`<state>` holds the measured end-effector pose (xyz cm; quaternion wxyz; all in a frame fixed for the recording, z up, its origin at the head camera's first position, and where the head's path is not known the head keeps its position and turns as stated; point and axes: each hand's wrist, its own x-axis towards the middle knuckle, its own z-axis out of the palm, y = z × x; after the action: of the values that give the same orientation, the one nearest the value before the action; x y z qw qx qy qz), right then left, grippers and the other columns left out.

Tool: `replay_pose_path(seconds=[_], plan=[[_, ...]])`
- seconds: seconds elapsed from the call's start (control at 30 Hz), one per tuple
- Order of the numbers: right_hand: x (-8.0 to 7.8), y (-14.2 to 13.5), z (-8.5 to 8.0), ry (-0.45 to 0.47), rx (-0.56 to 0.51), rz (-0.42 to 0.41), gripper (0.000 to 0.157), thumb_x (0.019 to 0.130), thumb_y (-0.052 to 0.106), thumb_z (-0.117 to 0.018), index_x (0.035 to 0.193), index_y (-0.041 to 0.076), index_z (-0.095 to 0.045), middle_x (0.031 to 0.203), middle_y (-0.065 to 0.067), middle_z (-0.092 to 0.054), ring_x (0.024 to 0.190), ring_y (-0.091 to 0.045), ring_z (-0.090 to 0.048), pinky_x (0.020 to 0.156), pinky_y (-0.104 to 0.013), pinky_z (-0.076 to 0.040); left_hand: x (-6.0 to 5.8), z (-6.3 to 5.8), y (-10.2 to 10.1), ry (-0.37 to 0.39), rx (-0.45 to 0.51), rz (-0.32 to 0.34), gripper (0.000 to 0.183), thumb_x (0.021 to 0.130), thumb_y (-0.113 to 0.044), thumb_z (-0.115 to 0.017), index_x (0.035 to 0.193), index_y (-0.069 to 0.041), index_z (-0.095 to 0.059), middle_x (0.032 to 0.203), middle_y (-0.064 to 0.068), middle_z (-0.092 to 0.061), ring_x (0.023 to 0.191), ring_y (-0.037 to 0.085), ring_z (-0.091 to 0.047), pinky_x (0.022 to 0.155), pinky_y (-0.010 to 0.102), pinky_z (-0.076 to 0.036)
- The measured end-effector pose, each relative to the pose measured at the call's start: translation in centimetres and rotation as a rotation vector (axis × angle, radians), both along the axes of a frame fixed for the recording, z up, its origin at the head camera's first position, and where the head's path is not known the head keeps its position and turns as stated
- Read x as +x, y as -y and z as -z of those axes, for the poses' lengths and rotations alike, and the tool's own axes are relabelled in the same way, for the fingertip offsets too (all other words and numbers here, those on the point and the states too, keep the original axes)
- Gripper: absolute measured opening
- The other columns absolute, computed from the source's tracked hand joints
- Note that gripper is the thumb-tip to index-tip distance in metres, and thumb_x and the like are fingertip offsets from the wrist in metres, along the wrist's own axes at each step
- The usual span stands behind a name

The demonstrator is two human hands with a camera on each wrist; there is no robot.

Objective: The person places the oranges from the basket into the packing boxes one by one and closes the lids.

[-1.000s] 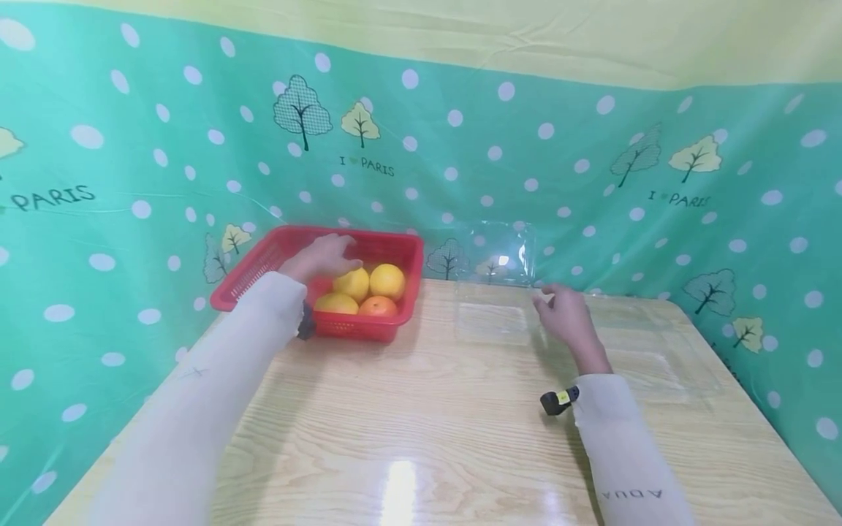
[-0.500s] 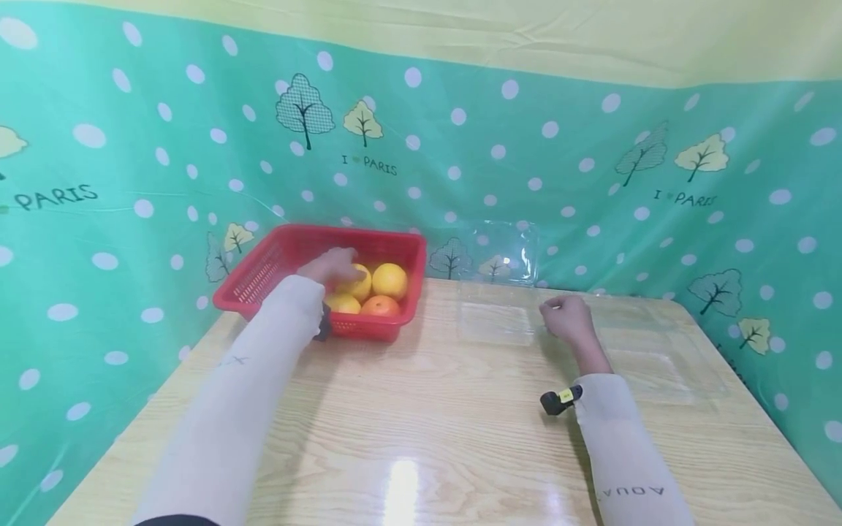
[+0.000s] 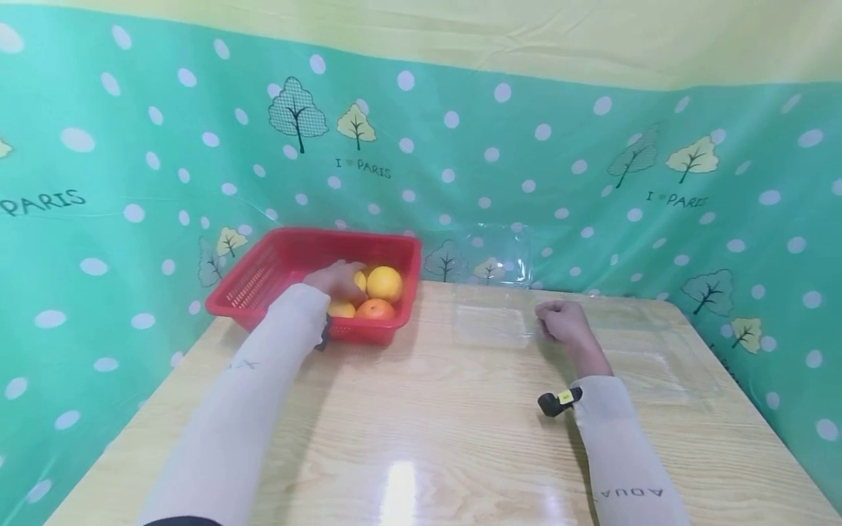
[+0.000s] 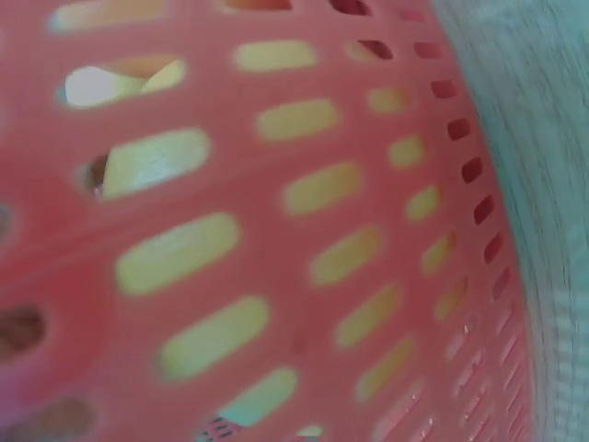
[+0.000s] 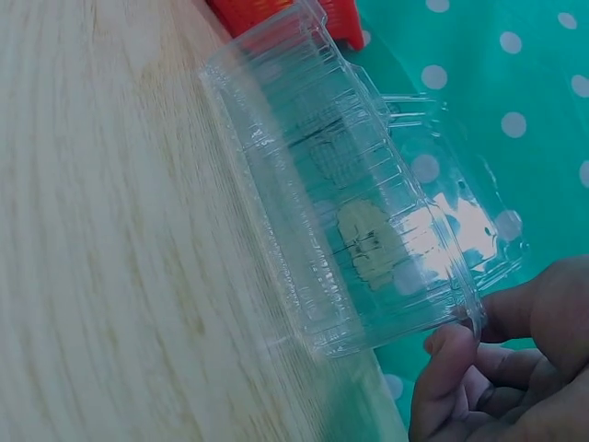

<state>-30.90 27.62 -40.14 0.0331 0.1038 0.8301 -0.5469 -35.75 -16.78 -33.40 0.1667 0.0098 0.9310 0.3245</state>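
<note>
In the head view my left hand (image 3: 337, 281) is down inside the red plastic basket (image 3: 246, 310). Its fingers and thumb curl round a yellow citrus fruit (image 3: 359, 280), which they largely cover. Another yellow citrus fruit (image 3: 384, 284), an orange (image 3: 376, 310) and a partly hidden yellow fruit (image 3: 341, 309) lie around it. The left wrist view meets the slotted basket wall (image 4: 276, 221), with yellow fruit showing through the slots. On the other side, my right hand (image 5: 515, 368) pinches the rim corner of a clear plastic clamshell box (image 5: 304, 212); its lid (image 5: 460, 221) stands raised.
More clear plastic containers (image 3: 647, 354) lie on the wooden table (image 3: 421, 416) to the right of my right hand. A green dotted curtain (image 3: 454, 161) hangs close behind the table and along both sides.
My left hand has moved down and to the right, from above the basket onto a yellow fruit, its fingers closing round it. The right hand has stayed at the box corner.
</note>
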Motion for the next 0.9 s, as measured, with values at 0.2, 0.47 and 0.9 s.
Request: replay_pose_path(seconds=[0.2,0.47,0.9], plan=[[0.0,0.0,0.1,-0.009,0.010,-0.002,0.042,0.108,0.019,-0.047,0.142,-0.007,-0.052,0.074,-0.001,-0.056,0.064,-0.012,-0.050,0.057,-0.024,-0.045,-2.3,1.8,0.3,-0.071,-0.149,0.098,0.098,0.074,-0.027,-0.085,0.159,-0.023,-0.036,0.150,0.010,-0.041,0.133,0.036,-0.038,0.108,0.065,-0.037],[-0.1,0.2,0.3,-0.008,0.031,0.012,0.040,0.108,0.020,-0.048,0.138,-0.006,-0.054,0.081,-0.007,-0.059,0.066,-0.013,-0.052,0.058,-0.025,-0.046,-2.3,2.0,0.3,-0.111,-0.196,0.084,0.089,0.071,-0.023,-0.088,0.150,-0.023,-0.046,0.139,0.007,-0.046,0.124,0.036,-0.043,0.102,0.061,-0.044],[0.0,0.3,0.1,-0.007,0.048,0.007,0.040,0.109,0.020,-0.047,0.138,-0.006,-0.055,0.075,-0.003,-0.056,0.065,-0.013,-0.050,0.057,-0.024,-0.045,-2.1,1.5,0.1,-0.254,-0.287,0.118,0.077,0.067,-0.021,-0.090,0.134,-0.014,-0.054,0.128,0.014,-0.045,0.120,0.042,-0.040,0.093,0.061,-0.049]])
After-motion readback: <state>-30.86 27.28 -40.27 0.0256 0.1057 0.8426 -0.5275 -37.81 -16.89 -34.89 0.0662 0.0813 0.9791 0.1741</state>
